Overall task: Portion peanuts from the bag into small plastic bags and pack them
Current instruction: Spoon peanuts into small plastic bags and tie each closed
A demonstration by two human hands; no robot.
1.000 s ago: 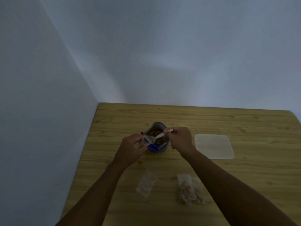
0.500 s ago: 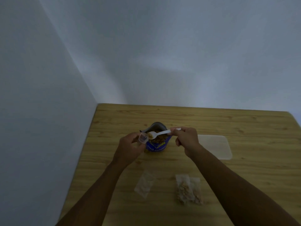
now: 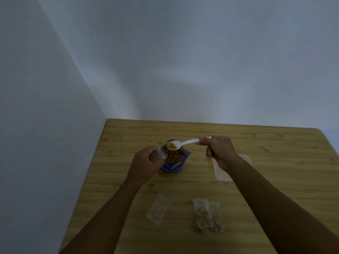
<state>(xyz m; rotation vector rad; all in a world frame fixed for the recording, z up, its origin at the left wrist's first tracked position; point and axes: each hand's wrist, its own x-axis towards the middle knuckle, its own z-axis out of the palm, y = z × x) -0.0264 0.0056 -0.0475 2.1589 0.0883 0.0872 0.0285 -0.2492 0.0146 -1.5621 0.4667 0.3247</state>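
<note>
An open blue peanut bag (image 3: 173,162) stands mid-table, full of peanuts. My left hand (image 3: 146,165) grips a small clear plastic cup (image 3: 161,153), tilted with its mouth toward the bag. My right hand (image 3: 219,153) pinches the handle of a white plastic spoon (image 3: 185,143). The spoon's bowl holds peanuts and hovers over the bag, right at the cup's mouth. An empty small plastic bag (image 3: 158,209) lies near the front. Beside it on the right lie two filled small bags (image 3: 206,217) of peanuts.
The wooden table (image 3: 256,189) sits in a corner, walls at its left and far edges. A flat translucent lid or tray (image 3: 222,173) lies right of the peanut bag, partly under my right wrist.
My right hand has lifted the spoon, loaded with peanuts, up out of the bag to the cup's mouth. The left hand has tilted the cup slightly.
</note>
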